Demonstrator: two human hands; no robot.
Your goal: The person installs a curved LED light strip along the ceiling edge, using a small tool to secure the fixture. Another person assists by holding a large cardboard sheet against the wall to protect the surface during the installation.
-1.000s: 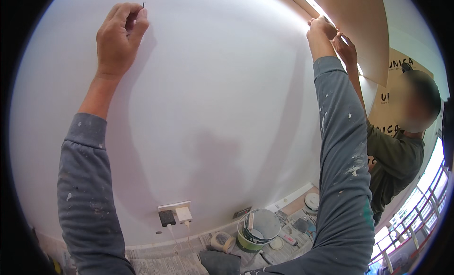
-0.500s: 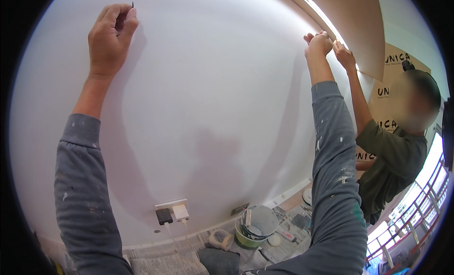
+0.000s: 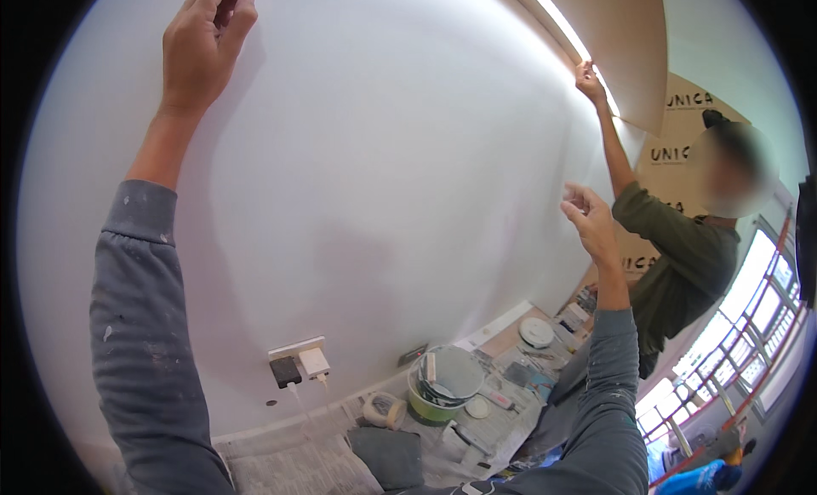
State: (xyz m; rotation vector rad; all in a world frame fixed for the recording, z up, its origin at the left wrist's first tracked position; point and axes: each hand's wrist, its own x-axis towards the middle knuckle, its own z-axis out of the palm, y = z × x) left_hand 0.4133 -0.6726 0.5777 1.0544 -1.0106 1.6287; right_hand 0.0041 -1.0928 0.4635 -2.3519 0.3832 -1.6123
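Observation:
High at the upper left, my left hand [image 3: 207, 44] is raised close to the white wall [image 3: 383, 137] in a pinch. Between its thumb and fingers is a thin dark pointed piece, mostly cut off by the frame's upper edge; its exact kind cannot be made out. My right hand [image 3: 593, 225] hangs in the air on the right, fingers loosely curled and apart from the thumb, nothing visible in it. Above it, a co-worker's hand [image 3: 589, 82] touches the lit strip [image 3: 557, 18] along the edge of a brown overhead panel [image 3: 625, 52].
A co-worker in a dark green shirt [image 3: 681, 248] stands at the right. Below the wall are a socket with plugs [image 3: 298, 363], a bucket [image 3: 434, 410], a tape roll [image 3: 385, 410], a dark cloth [image 3: 387, 457] and scattered tools on newspaper. Brown printed boards [image 3: 672, 154] and a ladder [image 3: 723, 418] stand beyond.
My right hand has come down and away from the lit strip beside the co-worker's hand. My left hand sits slightly higher in the picture, still pinching the dark piece. The view has shifted.

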